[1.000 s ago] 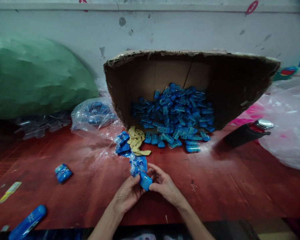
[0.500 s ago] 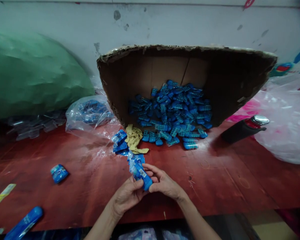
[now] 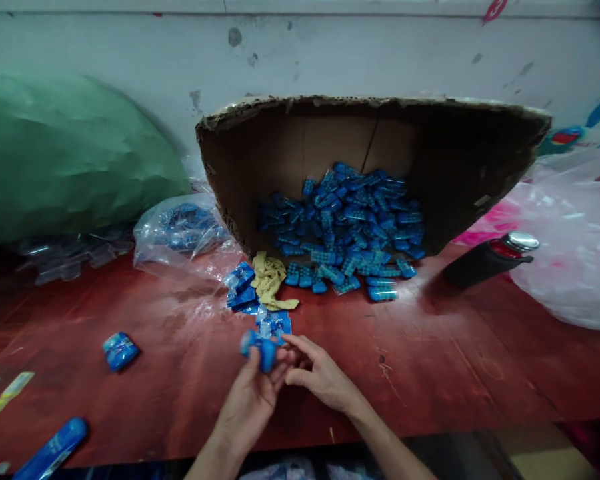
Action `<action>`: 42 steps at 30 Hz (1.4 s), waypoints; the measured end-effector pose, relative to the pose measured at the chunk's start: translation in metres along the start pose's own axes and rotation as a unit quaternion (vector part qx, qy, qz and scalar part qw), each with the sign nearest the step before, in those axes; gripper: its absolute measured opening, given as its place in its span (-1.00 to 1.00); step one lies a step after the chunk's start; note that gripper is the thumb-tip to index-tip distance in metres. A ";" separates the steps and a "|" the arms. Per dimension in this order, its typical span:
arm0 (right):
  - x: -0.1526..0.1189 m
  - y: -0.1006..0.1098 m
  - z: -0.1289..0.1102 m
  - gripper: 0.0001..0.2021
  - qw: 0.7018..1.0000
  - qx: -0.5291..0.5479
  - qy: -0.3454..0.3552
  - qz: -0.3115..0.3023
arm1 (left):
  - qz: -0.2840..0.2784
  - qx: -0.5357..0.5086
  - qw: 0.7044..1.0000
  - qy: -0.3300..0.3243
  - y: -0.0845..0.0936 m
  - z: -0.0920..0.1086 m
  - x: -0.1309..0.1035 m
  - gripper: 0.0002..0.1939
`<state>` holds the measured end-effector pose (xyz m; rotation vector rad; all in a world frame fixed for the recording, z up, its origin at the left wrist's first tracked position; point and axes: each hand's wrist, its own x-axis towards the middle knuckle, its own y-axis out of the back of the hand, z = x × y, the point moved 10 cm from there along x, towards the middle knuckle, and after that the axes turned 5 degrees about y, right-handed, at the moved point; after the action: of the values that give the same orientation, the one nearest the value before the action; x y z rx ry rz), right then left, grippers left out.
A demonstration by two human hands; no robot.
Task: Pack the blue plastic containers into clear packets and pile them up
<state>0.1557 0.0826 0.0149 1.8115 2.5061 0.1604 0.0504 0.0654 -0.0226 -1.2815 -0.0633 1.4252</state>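
Note:
My left hand (image 3: 250, 393) is closed on a small blue plastic case (image 3: 264, 351), blurred by motion, with the thumb on its near side. Close to its right, my right hand (image 3: 320, 373) has index finger and thumb apart and nothing visible between them. Some of its other fingers are tucked behind and touch or overlap the left fingertips; I cannot tell which. Just beyond the hands lie flat blue printed packets (image 3: 274, 323). Past those is a crumpled yellow cloth (image 3: 270, 283), with more blue packets (image 3: 240, 280) on its left.
A cardboard box (image 3: 330, 127) on its side spills a heap of blue cases (image 3: 350, 220) onto the red table (image 3: 430, 360). Left are a clear bag (image 3: 175, 233), a blue packet (image 3: 121, 351), a yellow-handled tool (image 3: 10, 395) and a long blue case (image 3: 53, 450). A black flask (image 3: 487, 259) stands right.
The blue case has turned and shifted left in my left hand. My right hand's fingers have come off it. The view has tilted slightly.

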 end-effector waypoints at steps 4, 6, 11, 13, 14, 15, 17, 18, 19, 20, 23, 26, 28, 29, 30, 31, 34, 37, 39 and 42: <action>0.017 0.014 -0.009 -0.70 0.974 -0.216 0.049 0.037 | 0.075 -0.066 0.984 -0.147 0.049 0.074 -0.020 -0.60; 0.030 0.014 -0.010 -0.75 0.943 -0.326 0.058 0.044 | 0.116 -0.055 0.983 -0.134 0.065 0.080 -0.025 -0.67; 0.051 0.003 0.001 -0.91 0.852 -0.517 0.037 0.070 | 0.131 0.140 0.977 -0.090 0.052 0.048 -0.014 -0.78; 0.050 -0.001 0.002 -0.88 0.842 -0.532 0.040 0.075 | 0.142 0.209 0.957 -0.141 0.043 0.047 -0.007 -0.69; 0.048 -0.002 0.001 -0.87 0.841 -0.534 0.044 0.077 | 0.153 0.230 0.946 -0.168 0.040 0.049 -0.005 -0.64; 0.045 -0.002 -0.001 -0.87 0.840 -0.534 0.049 0.080 | 0.167 0.245 0.936 -0.189 0.038 0.051 -0.003 -0.60; 0.038 -0.001 -0.008 -0.86 0.844 -0.525 0.059 0.091 | 0.189 0.269 0.920 -0.214 0.035 0.056 0.001 -0.51; 0.034 0.000 -0.013 -0.85 0.849 -0.516 0.063 0.098 | 0.190 0.283 0.915 -0.216 0.033 0.057 0.004 -0.46; 0.031 0.001 -0.018 -0.83 0.855 -0.503 0.068 0.104 | 0.182 0.300 0.912 -0.211 0.029 0.056 0.008 -0.44; 0.028 0.001 -0.022 -0.82 0.863 -0.489 0.073 0.106 | 0.168 0.319 0.911 -0.201 0.025 0.054 0.012 -0.46; 0.023 0.001 -0.030 -0.80 0.894 -0.425 0.090 0.106 | 0.133 0.363 0.905 -0.180 0.014 0.049 0.021 -0.70; 0.026 0.013 -0.023 -0.74 0.945 -0.288 0.074 0.136 | 0.118 0.342 0.917 -0.170 0.011 0.045 0.026 -0.79; 0.032 0.021 -0.003 -0.65 0.980 -0.130 0.020 0.151 | 0.087 0.294 0.942 -0.138 0.009 0.037 0.030 -0.79; 0.035 0.021 0.009 -0.68 0.988 -0.053 -0.012 0.147 | 0.072 0.271 0.952 -0.121 0.007 0.032 0.031 -0.79; 0.038 0.019 0.019 -0.76 0.990 0.009 -0.040 0.137 | 0.062 0.251 0.960 -0.110 0.005 0.028 0.032 -0.79; 0.040 0.016 0.026 -0.84 0.989 0.053 -0.061 0.126 | 0.056 0.238 0.964 -0.104 0.004 0.026 0.031 -0.79; 0.042 0.010 0.033 -0.84 0.986 0.086 -0.074 0.120 | 0.057 0.224 0.967 -0.106 -0.001 0.021 0.030 -0.79; 0.038 0.009 0.035 -0.85 0.984 0.084 -0.073 0.140 | 0.082 0.218 0.964 -0.129 -0.001 0.021 0.029 -0.77; 0.035 0.011 0.035 -0.83 0.982 0.065 -0.072 0.160 | 0.101 0.221 0.959 -0.145 0.000 0.022 0.030 -0.76; 0.031 0.020 0.032 -0.77 0.978 0.021 -0.068 0.197 | 0.103 0.228 0.959 -0.136 -0.003 0.019 0.033 -0.73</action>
<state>0.1678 0.1201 -0.0141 2.2317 2.0519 -0.0041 0.0477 0.1021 -0.0336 -0.7247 0.2100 1.6690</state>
